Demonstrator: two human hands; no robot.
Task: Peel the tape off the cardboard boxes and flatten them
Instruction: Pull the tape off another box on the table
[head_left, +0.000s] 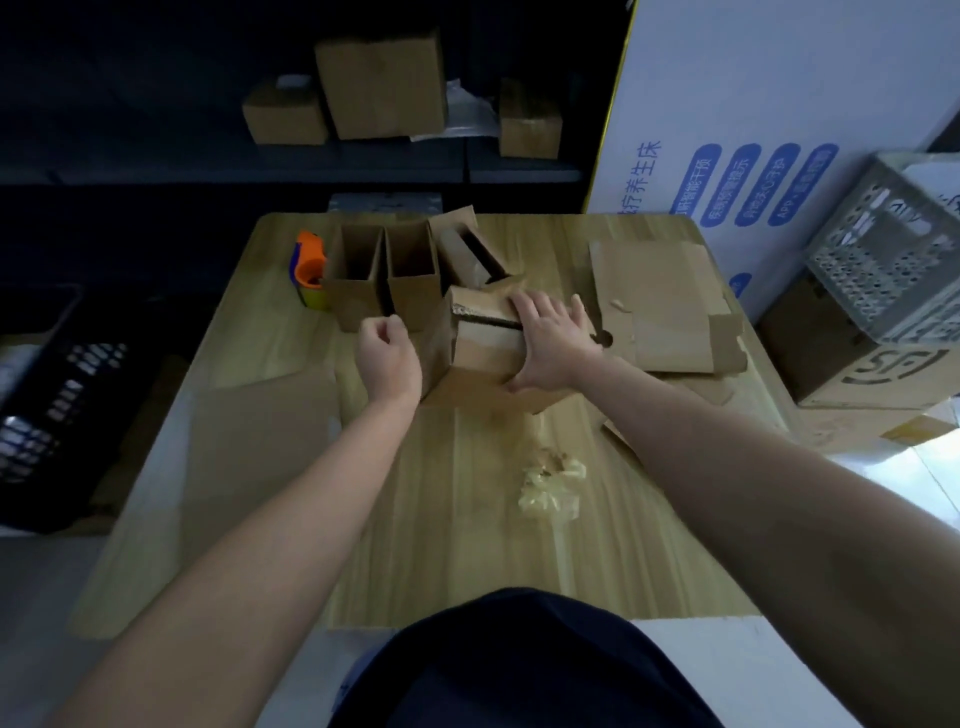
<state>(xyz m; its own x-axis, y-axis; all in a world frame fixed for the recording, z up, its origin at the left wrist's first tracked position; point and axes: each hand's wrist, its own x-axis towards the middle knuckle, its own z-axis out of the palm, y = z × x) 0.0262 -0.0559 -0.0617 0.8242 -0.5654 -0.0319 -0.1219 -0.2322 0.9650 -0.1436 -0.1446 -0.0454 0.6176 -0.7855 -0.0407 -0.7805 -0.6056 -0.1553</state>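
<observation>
The right hand (550, 338) presses spread, straight fingers on the cardboard box (483, 356); at its nine o'clock, the left hand (387, 353) has curled fingers, and I cannot tell whether they hold anything.

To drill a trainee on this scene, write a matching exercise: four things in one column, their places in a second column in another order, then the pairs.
Things
1. dispenser
2. tape wad
3. crate
4. near box

Places
A. under the right hand
B. off the table, to its right
C. table's far left corner
D. mid-table, nearest the person

Pairs: 1-C, 2-D, 3-B, 4-A
</observation>
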